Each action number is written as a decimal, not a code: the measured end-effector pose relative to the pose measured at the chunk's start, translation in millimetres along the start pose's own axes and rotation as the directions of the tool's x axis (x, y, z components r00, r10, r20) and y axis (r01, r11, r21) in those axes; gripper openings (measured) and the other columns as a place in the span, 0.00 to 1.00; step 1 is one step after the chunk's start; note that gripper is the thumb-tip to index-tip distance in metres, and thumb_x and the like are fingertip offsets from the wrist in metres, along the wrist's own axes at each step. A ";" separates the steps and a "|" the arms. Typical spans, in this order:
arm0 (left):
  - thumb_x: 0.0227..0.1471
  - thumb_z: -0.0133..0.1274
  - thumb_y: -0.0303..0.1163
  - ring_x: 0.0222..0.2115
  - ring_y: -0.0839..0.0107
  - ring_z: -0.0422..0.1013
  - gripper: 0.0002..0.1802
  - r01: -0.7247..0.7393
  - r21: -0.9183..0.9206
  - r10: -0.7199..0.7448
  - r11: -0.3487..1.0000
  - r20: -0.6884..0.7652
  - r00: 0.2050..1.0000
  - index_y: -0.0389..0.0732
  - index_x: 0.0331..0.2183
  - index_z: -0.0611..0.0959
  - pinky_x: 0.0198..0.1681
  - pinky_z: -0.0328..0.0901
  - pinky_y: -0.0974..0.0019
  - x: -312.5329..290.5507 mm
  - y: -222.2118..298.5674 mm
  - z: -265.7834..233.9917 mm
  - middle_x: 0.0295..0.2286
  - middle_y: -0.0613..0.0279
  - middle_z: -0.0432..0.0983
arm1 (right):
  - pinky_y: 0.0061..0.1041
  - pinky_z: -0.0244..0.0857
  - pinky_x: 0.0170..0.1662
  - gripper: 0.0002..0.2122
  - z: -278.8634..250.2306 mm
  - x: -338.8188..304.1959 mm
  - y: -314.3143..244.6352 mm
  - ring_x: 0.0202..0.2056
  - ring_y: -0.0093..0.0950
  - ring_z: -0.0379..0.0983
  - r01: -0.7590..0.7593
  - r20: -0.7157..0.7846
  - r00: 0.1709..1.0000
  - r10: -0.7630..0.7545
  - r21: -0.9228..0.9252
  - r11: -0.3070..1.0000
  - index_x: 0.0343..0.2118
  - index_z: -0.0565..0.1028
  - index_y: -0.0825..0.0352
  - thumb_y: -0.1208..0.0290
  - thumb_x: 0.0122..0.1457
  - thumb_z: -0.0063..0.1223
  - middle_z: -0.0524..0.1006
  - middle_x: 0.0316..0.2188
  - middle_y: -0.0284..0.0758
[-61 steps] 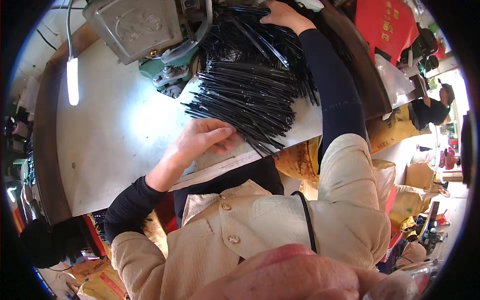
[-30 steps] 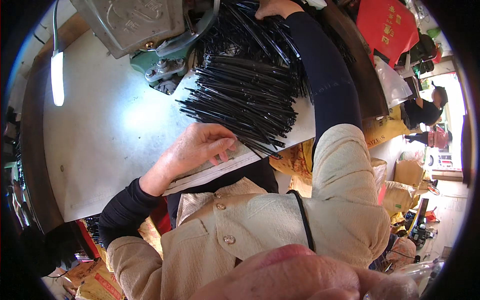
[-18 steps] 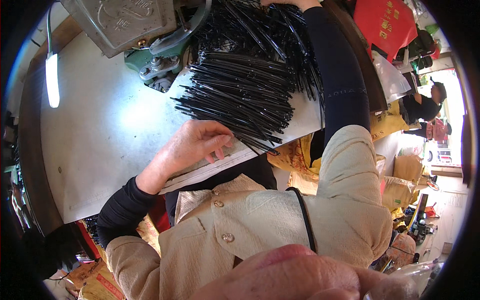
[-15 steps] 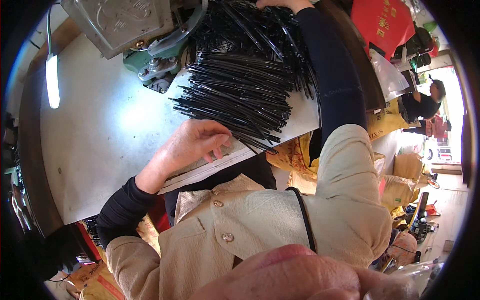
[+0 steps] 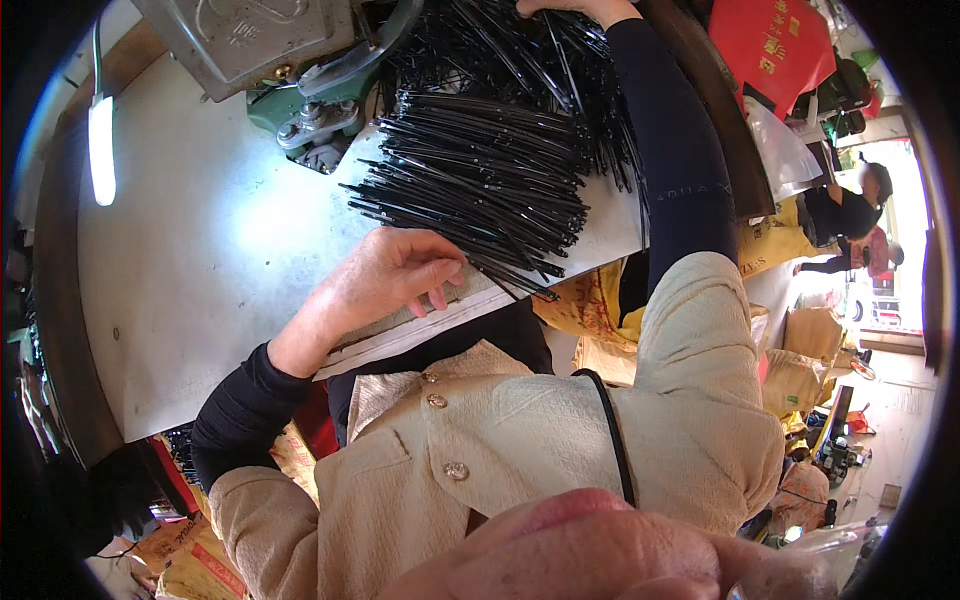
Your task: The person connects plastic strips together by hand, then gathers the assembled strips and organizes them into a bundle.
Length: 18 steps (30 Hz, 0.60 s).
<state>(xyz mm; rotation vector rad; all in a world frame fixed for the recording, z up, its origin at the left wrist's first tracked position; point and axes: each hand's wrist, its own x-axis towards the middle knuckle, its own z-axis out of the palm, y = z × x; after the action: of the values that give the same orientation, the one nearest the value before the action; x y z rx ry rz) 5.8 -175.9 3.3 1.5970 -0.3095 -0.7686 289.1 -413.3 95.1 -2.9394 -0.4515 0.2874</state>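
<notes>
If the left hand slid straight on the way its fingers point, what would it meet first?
Most likely the near ends of the pile of thin black rods, which lie just beyond the left hand on the pale worktable. Whether the fingertips already touch them is unclear.

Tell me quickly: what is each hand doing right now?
Left hand: loosely curled, fingertips resting at the near end of the pile of thin black rods; no clear grip.
Right hand: reaching into the pile's far end, mostly cropped; grip cannot be told.
</notes>
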 end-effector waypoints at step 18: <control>0.54 0.48 0.26 0.23 0.77 0.74 0.11 -0.013 0.032 0.013 0.999 0.013 1.000 0.30 0.38 0.78 0.23 0.71 0.76 2.7 5.1 2.4 0.29 0.58 0.77 | 0.29 0.62 0.46 0.38 31.1 -22.9 -8.7 0.47 0.44 0.67 0.028 -0.053 0.998 -0.028 -0.014 1.000 0.44 0.67 0.83 0.52 0.37 0.64 0.70 0.44 0.54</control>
<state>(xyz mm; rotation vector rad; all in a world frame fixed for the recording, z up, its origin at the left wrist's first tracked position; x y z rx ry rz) 7.5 -180.3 7.5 1.6195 -0.3430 -0.7680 258.6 -408.4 70.2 -2.9429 -0.4885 0.2031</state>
